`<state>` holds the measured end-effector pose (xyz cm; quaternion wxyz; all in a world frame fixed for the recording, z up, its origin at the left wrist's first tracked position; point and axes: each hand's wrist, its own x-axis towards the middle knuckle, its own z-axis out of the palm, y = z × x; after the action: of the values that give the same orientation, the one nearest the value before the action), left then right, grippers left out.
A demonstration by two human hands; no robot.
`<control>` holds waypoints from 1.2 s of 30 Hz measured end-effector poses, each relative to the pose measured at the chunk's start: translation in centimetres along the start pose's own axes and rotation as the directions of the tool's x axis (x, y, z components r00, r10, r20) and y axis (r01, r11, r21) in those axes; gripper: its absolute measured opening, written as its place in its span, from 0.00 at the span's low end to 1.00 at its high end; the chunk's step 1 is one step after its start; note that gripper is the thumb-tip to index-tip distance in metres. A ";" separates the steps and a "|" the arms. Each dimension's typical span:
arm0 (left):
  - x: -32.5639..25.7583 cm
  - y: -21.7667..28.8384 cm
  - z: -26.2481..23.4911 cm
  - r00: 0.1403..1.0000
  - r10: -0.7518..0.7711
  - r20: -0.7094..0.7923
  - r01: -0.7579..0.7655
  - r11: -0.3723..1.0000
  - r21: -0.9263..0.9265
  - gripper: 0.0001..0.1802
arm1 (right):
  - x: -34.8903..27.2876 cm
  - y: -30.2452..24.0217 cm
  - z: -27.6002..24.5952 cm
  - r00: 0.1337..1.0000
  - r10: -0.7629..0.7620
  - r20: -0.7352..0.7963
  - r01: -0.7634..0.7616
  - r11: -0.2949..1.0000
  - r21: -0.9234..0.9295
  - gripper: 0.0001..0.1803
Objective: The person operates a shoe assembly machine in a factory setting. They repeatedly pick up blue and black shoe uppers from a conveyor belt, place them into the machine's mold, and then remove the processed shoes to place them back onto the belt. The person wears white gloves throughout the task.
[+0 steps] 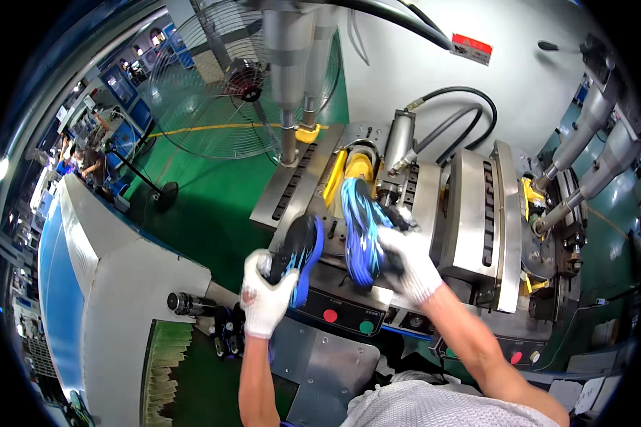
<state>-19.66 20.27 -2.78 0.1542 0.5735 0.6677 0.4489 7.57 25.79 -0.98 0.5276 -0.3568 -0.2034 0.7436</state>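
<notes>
My left hand (265,299), in a white glove, grips a black shoe with a blue sole edge (299,252) by its heel end, held in the air in front of the press machine. In its own white glove, my right hand (408,265) holds a second shoe with a blue and black patterned sole (360,228), sole up, over the open bay of the grey metal press (470,220). Yellow clamp parts (356,167) sit just behind this shoe.
A control panel with red (330,315) and green (365,327) buttons lies below the hands. A large wire-guard fan (242,78) stands at the back left on the green floor. Steel cylinders (288,71) hang overhead. A grey conveyor housing (121,285) runs along the left.
</notes>
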 end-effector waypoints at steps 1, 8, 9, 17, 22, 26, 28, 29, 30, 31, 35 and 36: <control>-3.3 -2.5 -1.8 0.999 0.006 -0.033 -0.003 0.998 0.069 0.34 | 4.0 0.2 2.1 0.999 0.018 0.043 -0.019 0.999 0.031 0.12; -23.5 -10.5 -2.5 0.761 -0.640 -0.106 0.648 0.740 0.182 0.31 | 36.6 3.6 -8.7 0.742 -0.560 -0.368 -0.241 0.290 -0.926 0.17; -27.9 -11.1 -3.2 0.613 -0.756 -0.228 0.790 0.594 0.155 0.31 | 36.2 8.4 -3.8 0.737 -0.514 -0.440 -0.258 0.388 -0.885 0.16; -49.7 -13.6 5.8 0.442 -0.629 -0.639 0.855 0.511 0.088 0.35 | 46.6 5.5 -9.6 0.969 0.246 -0.024 0.236 -0.892 0.386 0.22; -50.3 -14.3 5.1 0.286 -0.785 -0.549 0.945 0.328 0.024 0.43 | 42.6 2.1 -9.7 0.989 0.142 -0.031 0.063 -0.610 -0.790 0.20; -53.7 -16.6 4.7 0.304 -0.715 -0.630 0.917 0.400 -0.012 0.39 | 35.7 1.7 -3.4 0.996 0.056 -0.070 -0.080 0.193 -0.978 0.21; -53.1 -15.1 2.0 0.183 -0.752 -0.633 0.931 0.339 -0.134 0.38 | 25.2 6.3 0.0 0.944 -0.058 0.326 0.328 0.015 -0.945 0.32; -53.4 -14.8 1.4 0.180 -0.723 -0.667 0.924 0.357 -0.138 0.39 | 18.7 7.8 0.9 0.875 -0.081 0.478 0.477 -0.026 -0.878 0.37; -53.9 -15.2 1.1 0.154 -0.762 -0.629 0.934 0.321 -0.160 0.40 | 11.7 9.8 1.3 0.812 -0.061 0.580 0.574 -0.098 -0.813 0.42; -54.7 -15.8 1.6 0.191 -0.752 -0.631 0.912 0.373 -0.170 0.40 | 6.2 11.8 1.5 0.786 0.015 0.618 0.602 -0.248 -0.759 0.44; -54.3 -15.2 -0.4 0.271 -0.822 -0.501 0.883 0.420 -0.211 0.48 | -3.9 20.7 -3.1 0.849 0.206 0.486 0.463 -0.734 -0.498 0.57; -53.5 -15.1 -2.4 0.367 -0.798 -0.479 0.869 0.478 -0.131 0.50 | -7.5 22.5 -0.7 0.978 0.205 0.028 0.201 -0.910 -0.363 0.62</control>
<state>-15.08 -28.20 -29.72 0.1482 0.0349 0.9102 0.3850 -4.91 10.60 -14.34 -0.2762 -0.5054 -0.8172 -0.0211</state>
